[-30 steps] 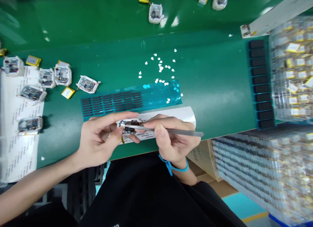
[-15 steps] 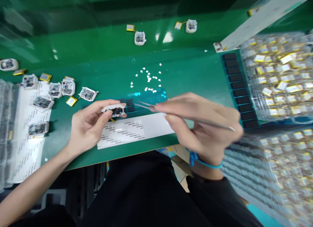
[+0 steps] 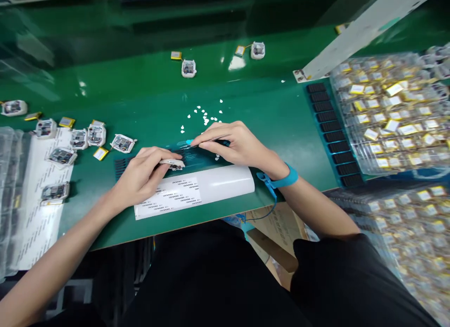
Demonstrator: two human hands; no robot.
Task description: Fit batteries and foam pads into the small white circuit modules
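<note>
My left hand [image 3: 142,174] is closed around a small white device housing [image 3: 173,164], tilted on its edge just above the bench. Metal tweezers [image 3: 189,147] are pinched in my right hand [image 3: 237,141], their tips pointing left, close to the housing. Whether the tips hold anything is too small to tell. Beneath both hands lies a blue film with thin black strips [image 3: 120,167], partly covered by my left hand. Small white dot pieces [image 3: 206,117] are scattered on the green bench behind my right hand. A white printed sheet [image 3: 183,192] lies in front of the hands.
Several open white housings [image 3: 96,134] with circuit boards and yellow-edged batteries [image 3: 101,153] sit at left. A blue strip of black pads [image 3: 333,137] lies at right, beside stacked clear trays [image 3: 386,125] of batteries. A white metal post [image 3: 362,36] rises behind it.
My right hand has swung left and turned over, bringing the tweezers lower, close to the film. My left hand has tipped the housing and moved slightly right. The camera view has shifted.
</note>
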